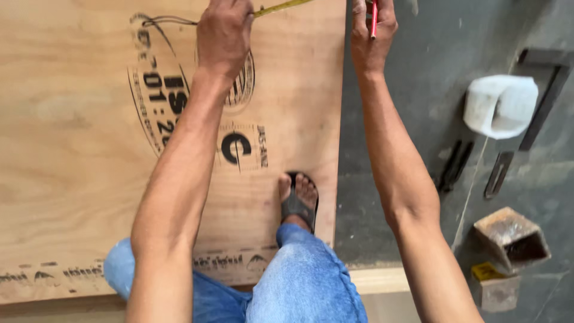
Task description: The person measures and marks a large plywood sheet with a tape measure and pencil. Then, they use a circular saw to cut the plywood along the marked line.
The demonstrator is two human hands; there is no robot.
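A large plywood sheet [78, 149] with black stamped marks lies on the floor and fills the left of the view. My left hand [224, 33] presses down on it near the top, fingers closed on a yellow tape measure blade [281, 7] that runs off to the upper right. My right hand [372, 30] is at the sheet's right edge, gripping a red pencil [374, 21] held upright. My foot in a dark sandal [297, 203] stands on the sheet below, with my blue-jeaned knees [305, 281] at the bottom.
Grey concrete floor [394, 197] lies right of the sheet. On it sit a white roll [501, 104], a dark steel square [541, 96], two dark hand tools [454, 164], a rusty square metal block [513, 236] and a small yellow-topped block [493, 284].
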